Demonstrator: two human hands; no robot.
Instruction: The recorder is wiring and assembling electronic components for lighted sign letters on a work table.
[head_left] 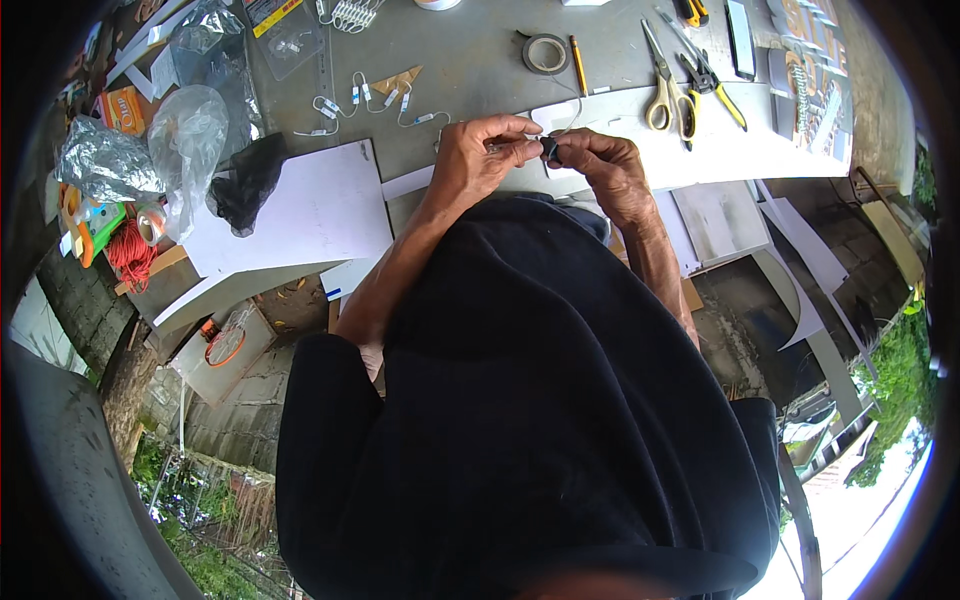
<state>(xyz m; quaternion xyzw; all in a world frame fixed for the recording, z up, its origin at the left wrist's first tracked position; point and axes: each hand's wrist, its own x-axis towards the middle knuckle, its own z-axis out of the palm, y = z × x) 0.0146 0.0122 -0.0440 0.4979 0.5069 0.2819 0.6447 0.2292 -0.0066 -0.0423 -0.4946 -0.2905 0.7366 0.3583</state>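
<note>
Near the table's front edge, my left hand [475, 160] and my right hand [605, 170] meet with pinched fingers around a small dark piece [550, 149], which looks like black tape. A thin pale wire runs up from it. What exactly my left fingertips grip is too small to tell. To the left, a chain of small white modules on wire [355, 95] lies on the grey table [460, 60]. A roll of grey-black tape [546, 54] and a pencil [579, 66] lie just above my hands.
Scissors [660, 100], yellow-handled pliers [725, 100] and a phone [740, 45] lie at right. White boards [300, 215] border the front. Crumpled foil [100, 155], plastic bags [185, 140] and red cord [130, 255] crowd the left.
</note>
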